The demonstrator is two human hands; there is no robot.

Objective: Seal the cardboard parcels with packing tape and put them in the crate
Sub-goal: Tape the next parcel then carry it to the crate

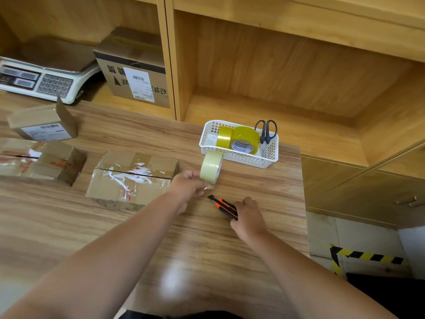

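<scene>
My left hand [187, 188] holds a pale roll of packing tape [211, 167] upright on the wooden table [207, 249], fingers pinching its loose end. My right hand [249, 217] grips an orange and black utility knife [224, 206], its tip pointing at the tape end. A cardboard parcel [132, 178] with torn old tape on top lies just left of my left hand. Further left lie another parcel [39, 161] and, behind it, a small labelled one with a raised flap [43, 125]. No crate is in view.
A white plastic basket [239, 157] behind the tape holds two yellow tape rolls [243, 139] and scissors [266, 132]. A weighing scale [43, 81] and a labelled carton [135, 72] sit in the shelf at back left. The table's right edge drops to floor with hazard striping [368, 256].
</scene>
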